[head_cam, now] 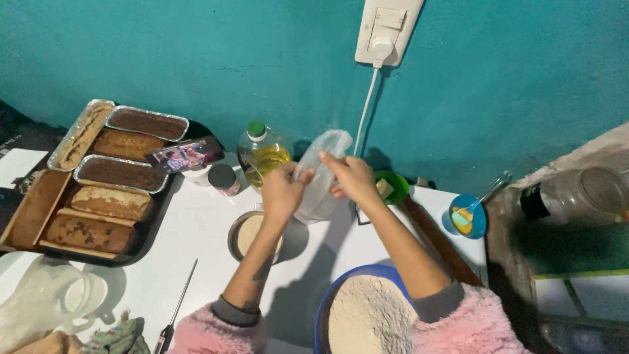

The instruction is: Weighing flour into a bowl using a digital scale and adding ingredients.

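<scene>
Head view, only one camera. Both hands were raised over the white worktop (196,229), close together, each pinching the same clear plastic bag (321,180). Left hand (284,191) was clamped on the bag's left edge near the top; right hand (354,177) gripped its upper right side, fingers curled into the film. The bag hung upright between them, its top bunched above the fingers, in front of the teal wall (164,59). Its contents could not be made out.

Directly below the left hand: a small round metal pan (244,237) with pale batter or flour in it. Nearer the person, a blue bowl (324,314) heaped with flour (367,318), partly under the right forearm.

Behind the bag: an oil bottle (262,154) with a green cap, and a green dish (393,187) holding a yellowish cube. Right of that, a blue cup (468,219) with a utensil in it.

Far left: a dark tray (141,246) with loaves in foil and paper pans, a phone (185,155) propped at its corner. A probe thermometer (177,308) lay on the worktop by the left sleeve. A white plug (382,47) sat in the wall socket, cable running down behind the bag.
</scene>
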